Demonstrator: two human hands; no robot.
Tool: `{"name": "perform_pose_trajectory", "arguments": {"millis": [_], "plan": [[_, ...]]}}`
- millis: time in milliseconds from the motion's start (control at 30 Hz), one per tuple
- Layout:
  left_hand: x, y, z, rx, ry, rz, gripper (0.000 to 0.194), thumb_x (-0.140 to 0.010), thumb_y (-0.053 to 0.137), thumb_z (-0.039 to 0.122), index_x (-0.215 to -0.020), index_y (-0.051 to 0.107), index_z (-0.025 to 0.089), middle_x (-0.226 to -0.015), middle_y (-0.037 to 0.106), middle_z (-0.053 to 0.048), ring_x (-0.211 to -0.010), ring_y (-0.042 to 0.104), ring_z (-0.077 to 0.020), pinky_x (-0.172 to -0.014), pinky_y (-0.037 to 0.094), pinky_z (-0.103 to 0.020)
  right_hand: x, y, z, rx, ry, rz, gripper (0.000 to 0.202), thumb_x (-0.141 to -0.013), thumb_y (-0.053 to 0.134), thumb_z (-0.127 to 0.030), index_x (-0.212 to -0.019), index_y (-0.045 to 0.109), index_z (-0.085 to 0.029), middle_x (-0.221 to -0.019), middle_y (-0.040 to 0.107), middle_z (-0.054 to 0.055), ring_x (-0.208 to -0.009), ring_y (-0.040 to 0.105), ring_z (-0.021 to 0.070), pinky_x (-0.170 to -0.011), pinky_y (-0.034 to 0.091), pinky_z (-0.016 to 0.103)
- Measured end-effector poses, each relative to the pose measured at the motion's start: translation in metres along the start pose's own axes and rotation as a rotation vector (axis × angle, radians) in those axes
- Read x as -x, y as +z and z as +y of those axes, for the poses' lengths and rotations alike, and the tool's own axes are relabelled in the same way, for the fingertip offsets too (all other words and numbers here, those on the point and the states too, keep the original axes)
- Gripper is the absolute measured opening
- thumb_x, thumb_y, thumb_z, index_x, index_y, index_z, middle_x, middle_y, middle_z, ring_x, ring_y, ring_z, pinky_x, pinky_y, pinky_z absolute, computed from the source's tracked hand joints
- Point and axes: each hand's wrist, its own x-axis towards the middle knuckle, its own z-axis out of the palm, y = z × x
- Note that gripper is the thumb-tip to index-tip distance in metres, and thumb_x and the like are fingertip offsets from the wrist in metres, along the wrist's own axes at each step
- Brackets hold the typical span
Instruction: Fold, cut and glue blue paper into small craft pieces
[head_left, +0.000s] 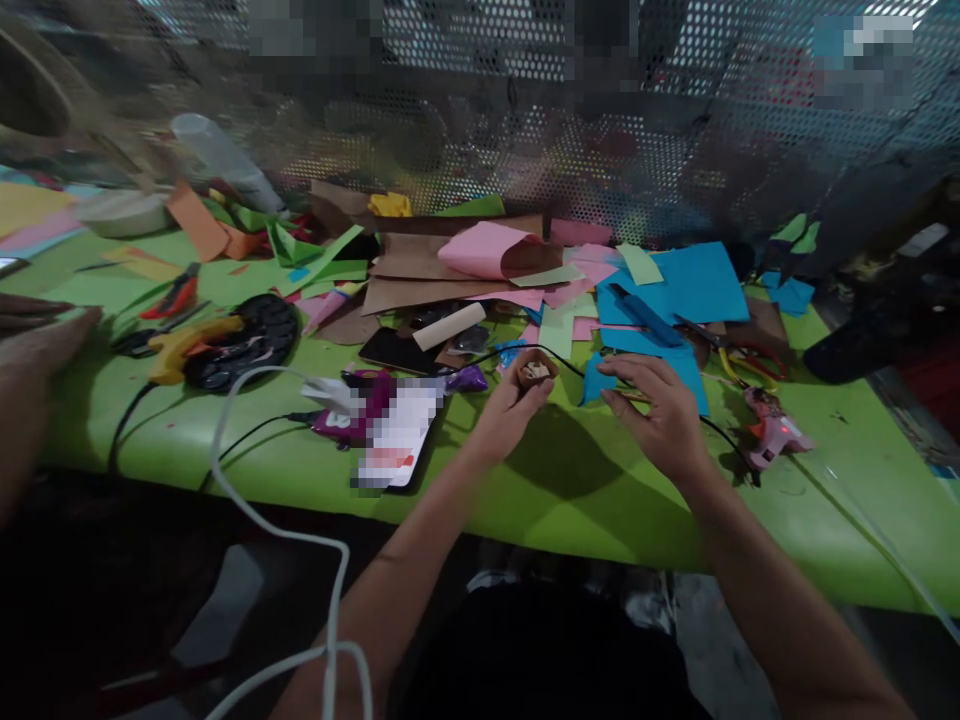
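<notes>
My left hand [501,422] is closed around a small brown paper cup [535,382], its open top facing up with crumpled pale bits inside. To its right, my right hand [660,410] is raised over the table with thumb and fingers curved and apart. Nothing shows clearly in its grasp. Just beyond its fingertips is a small blue paper piece [595,382]; whether they touch, I cannot tell. A black cable runs behind both hands.
Coloured paper, including a large blue sheet [705,285] and a pink roll [484,250], covers the back of the green table [600,525]. A pink glue gun [776,430] lies right, with scissors [750,365] behind. Left are a phone [401,440], yellow glue gun [176,350] and another person's arm [37,380].
</notes>
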Motion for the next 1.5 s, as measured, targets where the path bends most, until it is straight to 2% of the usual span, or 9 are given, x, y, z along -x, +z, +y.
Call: {"name": "perform_pose_trajectory", "arguments": {"millis": [233, 400, 600, 833, 1067, 1233, 1300, 1400, 1500], "plan": [[0.001, 0.003, 0.004, -0.022, 0.023, -0.021, 0.031, -0.088, 0.060, 0.040, -0.111, 0.054, 0.020, -0.102, 0.059, -0.005, -0.094, 0.054, -0.0169, -0.087, 0.045, -0.029, 0.001, 0.001, 0.000, -0.075, 0.015, 0.000, 0.023, -0.094, 0.061, -0.024, -0.115, 0.069, -0.026, -0.117, 0.071, 0.009, -0.116, 0.064, 0.0258, -0.096, 0.053, 0.043], [0.003, 0.008, 0.006, -0.242, 0.028, -0.090, 0.030, -0.088, 0.056, 0.035, -0.113, 0.053, 0.019, -0.100, 0.063, -0.005, -0.093, 0.058, -0.0195, -0.086, 0.046, -0.032, 0.003, 0.005, -0.004, -0.122, -0.007, -0.040, 0.024, -0.093, 0.063, -0.028, -0.116, 0.069, -0.029, -0.126, 0.066, 0.009, -0.122, 0.059, 0.0266, -0.102, 0.049, 0.046], [0.004, 0.012, 0.004, -0.542, 0.019, -0.114, 0.029, -0.084, 0.056, 0.023, -0.112, 0.055, 0.020, -0.101, 0.066, -0.008, -0.093, 0.063, -0.0249, -0.083, 0.048, -0.037, 0.005, 0.013, -0.008, -0.011, -0.054, -0.127, 0.027, -0.093, 0.062, -0.032, -0.119, 0.067, -0.025, -0.134, 0.060, 0.012, -0.124, 0.056, 0.0288, -0.102, 0.047, 0.050], [0.006, 0.010, 0.004, -0.641, 0.055, -0.182, 0.039, -0.075, 0.053, 0.009, -0.111, 0.058, 0.020, -0.106, 0.068, -0.009, -0.100, 0.063, -0.0272, -0.091, 0.047, -0.041, 0.007, 0.021, -0.011, -0.003, -0.042, -0.197, 0.020, -0.092, 0.062, -0.032, -0.109, 0.065, -0.022, -0.134, 0.061, 0.013, -0.124, 0.056, 0.0290, -0.101, 0.047, 0.049], [0.007, 0.011, -0.003, -0.304, 0.041, -0.219, 0.038, -0.078, 0.055, 0.013, -0.115, 0.057, 0.020, -0.099, 0.067, -0.006, -0.094, 0.062, -0.0226, -0.090, 0.049, -0.036, 0.007, 0.020, -0.021, 0.234, -0.128, -0.252, 0.027, -0.096, 0.056, -0.035, -0.119, 0.063, -0.021, -0.144, 0.056, 0.013, -0.127, 0.053, 0.0319, -0.101, 0.045, 0.050], [0.008, 0.013, -0.005, 0.023, 0.020, -0.134, 0.032, -0.083, 0.065, 0.031, -0.113, 0.058, 0.021, -0.104, 0.066, -0.005, -0.097, 0.062, -0.0209, -0.091, 0.050, -0.033, 0.007, 0.011, -0.024, 0.213, -0.235, -0.154, 0.035, -0.096, 0.057, -0.031, -0.131, 0.058, -0.027, -0.146, 0.055, 0.011, -0.127, 0.055, 0.0277, -0.101, 0.045, 0.046], [0.007, 0.012, -0.005, 0.040, 0.005, -0.091, 0.029, -0.083, 0.067, 0.035, -0.108, 0.060, 0.022, -0.103, 0.066, -0.004, -0.097, 0.061, -0.0202, -0.089, 0.049, -0.032, 0.005, 0.004, -0.019, 0.118, -0.184, -0.049, 0.037, -0.095, 0.060, -0.031, -0.132, 0.058, -0.028, -0.141, 0.059, 0.010, -0.126, 0.056, 0.0257, -0.102, 0.046, 0.044], [0.004, 0.009, -0.007, -0.037, 0.008, -0.056, 0.022, -0.085, 0.067, 0.035, -0.102, 0.062, 0.023, -0.101, 0.065, -0.003, -0.094, 0.059, -0.0177, -0.087, 0.048, -0.030, 0.000, -0.004, -0.001, 0.050, 0.059, 0.120, 0.024, -0.095, 0.059, -0.030, -0.119, 0.064, -0.026, -0.118, 0.068, 0.009, -0.114, 0.061, 0.0249, -0.095, 0.050, 0.041], [0.002, 0.007, -0.006, -0.047, 0.013, -0.041, 0.021, -0.084, 0.067, 0.035, -0.101, 0.062, 0.023, -0.099, 0.064, -0.003, -0.091, 0.057, -0.0166, -0.086, 0.047, -0.029, -0.002, -0.002, 0.019, 0.146, 0.241, 0.056, 0.018, -0.093, 0.062, -0.030, -0.109, 0.068, -0.022, -0.107, 0.070, 0.010, -0.103, 0.063, 0.0276, -0.087, 0.051, 0.042]]}}
